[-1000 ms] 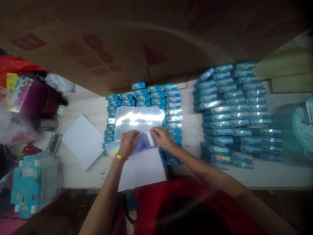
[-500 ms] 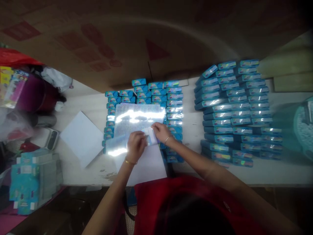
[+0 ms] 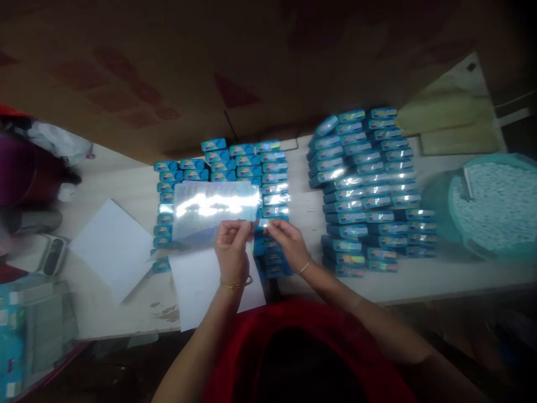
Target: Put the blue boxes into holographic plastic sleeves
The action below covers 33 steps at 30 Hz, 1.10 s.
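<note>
My left hand [image 3: 233,246] and my right hand [image 3: 290,240] are both closed in pinches, close together over the rows of blue boxes. Stretched between their fingertips is a small shiny sticker [image 3: 262,223], blurred and partly covered by the fingers. Just left of them a sheet of silvery holographic stickers [image 3: 216,207] lies on top of the boxes, glaring with reflected light. Its lower part overlaps a white paper sheet [image 3: 197,285], which extends under my left wrist. Small blue boxes [image 3: 274,187] stand in columns behind and beside the sheets.
More blue boxes [image 3: 369,184] fill the table's right side, beside a turquoise basin [image 3: 457,224] of pale small pieces. A white sheet [image 3: 113,246] lies at left, near a scale [image 3: 46,254] and flattened boxes [image 3: 17,336]. A large carton [image 3: 188,73] rises behind.
The view has swung right, bringing the basin further in. My hands have drawn away from the holographic sheet's lifted lower part, and the sticker is now held between them.
</note>
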Motion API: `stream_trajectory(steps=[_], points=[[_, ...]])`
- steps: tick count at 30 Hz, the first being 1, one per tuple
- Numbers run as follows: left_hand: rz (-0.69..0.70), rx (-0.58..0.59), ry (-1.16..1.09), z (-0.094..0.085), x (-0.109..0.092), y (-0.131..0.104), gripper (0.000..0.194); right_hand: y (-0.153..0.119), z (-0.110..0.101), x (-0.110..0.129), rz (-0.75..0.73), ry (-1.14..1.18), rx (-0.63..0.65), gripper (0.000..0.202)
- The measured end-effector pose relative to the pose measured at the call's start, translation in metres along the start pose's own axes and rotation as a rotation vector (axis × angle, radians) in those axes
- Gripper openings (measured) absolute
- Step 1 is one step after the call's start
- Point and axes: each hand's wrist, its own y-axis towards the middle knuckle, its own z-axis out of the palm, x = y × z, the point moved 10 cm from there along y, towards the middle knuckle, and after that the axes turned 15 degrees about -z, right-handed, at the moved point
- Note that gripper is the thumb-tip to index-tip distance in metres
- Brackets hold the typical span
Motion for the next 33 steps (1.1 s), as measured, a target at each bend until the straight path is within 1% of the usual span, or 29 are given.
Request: stream_trajectory(steps=[3,6,8,9,11,12,15,18,20,22,27,30,33], points=[[-0.073,0.034,0.052,0.023,0.028,0.003,0.025,-0.004,-0.045,-0.002,0.014,-0.072,-0.156,0.028],[-0.137,0.031,0.063,0.039,0.052,0.007,0.027,-0.003,-0.088,-0.01,-0.015,-0.172,-0.293,0.032],[-0.178,0.018,0.036,0.045,0.064,0.01,0.028,-0.005,-0.105,-0.024,0.032,-0.187,-0.358,0.042],[-0.199,0.013,0.02,0.048,0.069,0.011,0.029,-0.005,-0.108,-0.032,0.078,-0.169,-0.363,0.049],[-0.232,0.008,0.0,0.05,0.078,0.013,0.03,-0.007,-0.102,-0.045,0.164,-0.105,-0.32,0.057],[-0.249,0.011,0.0,0.051,0.082,0.014,0.03,-0.007,-0.096,-0.048,0.184,-0.067,-0.288,0.055],[-0.275,0.0,0.029,0.047,0.092,0.017,0.03,-0.005,-0.081,-0.045,0.16,-0.001,-0.239,0.04],[-0.24,-0.04,0.112,0.039,0.096,0.022,0.028,-0.001,-0.083,-0.042,0.097,-0.062,-0.255,0.034],[-0.182,-0.066,0.196,0.035,0.095,0.026,0.027,0.004,-0.087,-0.043,0.042,-0.164,-0.236,0.031],[-0.114,-0.088,0.304,0.033,0.093,0.03,0.026,0.01,-0.09,-0.041,-0.024,-0.289,-0.19,0.027],[0.059,-0.127,0.572,0.036,0.088,0.036,0.016,0.023,-0.09,-0.028,-0.205,-0.618,-0.075,0.022],[0.172,-0.153,0.656,0.038,0.081,0.035,0.012,0.024,-0.087,-0.027,-0.236,-0.722,-0.025,0.021],[0.275,-0.165,0.749,0.043,0.075,0.034,0.011,0.024,-0.087,-0.032,-0.24,-0.78,-0.001,0.022]])
